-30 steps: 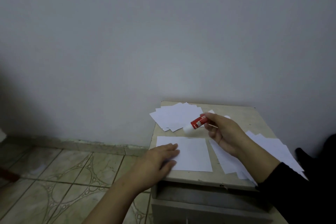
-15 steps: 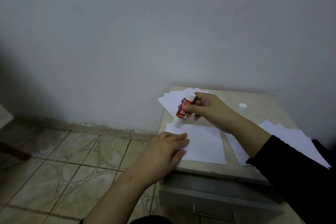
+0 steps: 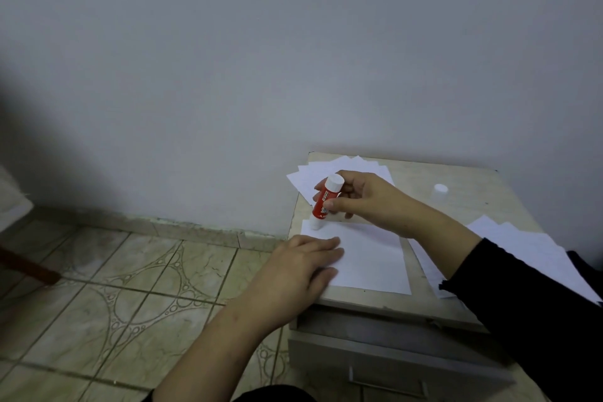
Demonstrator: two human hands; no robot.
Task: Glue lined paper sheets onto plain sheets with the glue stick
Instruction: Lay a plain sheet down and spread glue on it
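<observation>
Hands work over a small worktop (image 3: 463, 186). Right hand (image 3: 368, 202) grips an upright red glue stick (image 3: 324, 202), tip touching a plain sheet (image 3: 372, 258). Left hand (image 3: 300, 268), fingers straight, presses that sheet's near-left edge. Glue cap (image 3: 440, 189) stands apart behind.

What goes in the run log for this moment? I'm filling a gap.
stage: applying glue | right hand: holds glue stick, tip on plain sheet | left hand: flat, steadies sheet | cap: off
</observation>
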